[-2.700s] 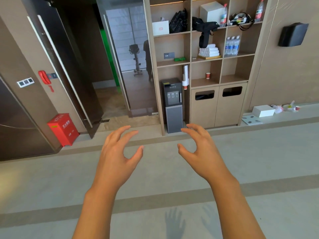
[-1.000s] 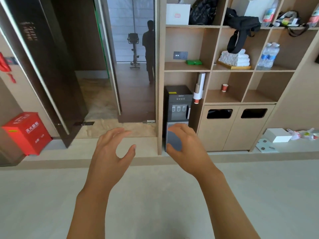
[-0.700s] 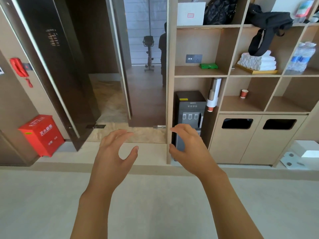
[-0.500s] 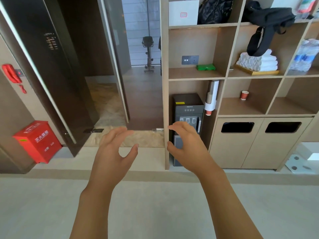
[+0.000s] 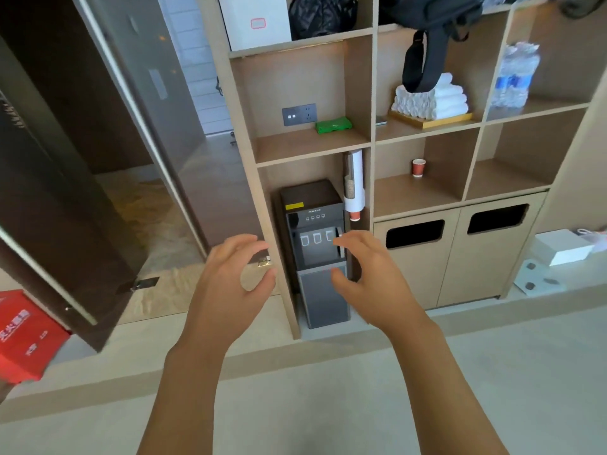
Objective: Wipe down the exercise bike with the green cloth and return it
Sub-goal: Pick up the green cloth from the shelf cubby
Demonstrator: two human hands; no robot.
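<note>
Two empty hands, left hand (image 5: 230,284) and right hand (image 5: 371,277), fingers loosely curled, hover before wooden shelving (image 5: 372,93); a folded green cloth (image 5: 333,125) lies on one shelf above a water dispenser (image 5: 315,247).

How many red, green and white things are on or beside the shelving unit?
Red: 2, paper cup and floor box.
Green: 1, cloth.
White: 3, shelf box, towel stack, box on ledge.
Total: 6.
</note>
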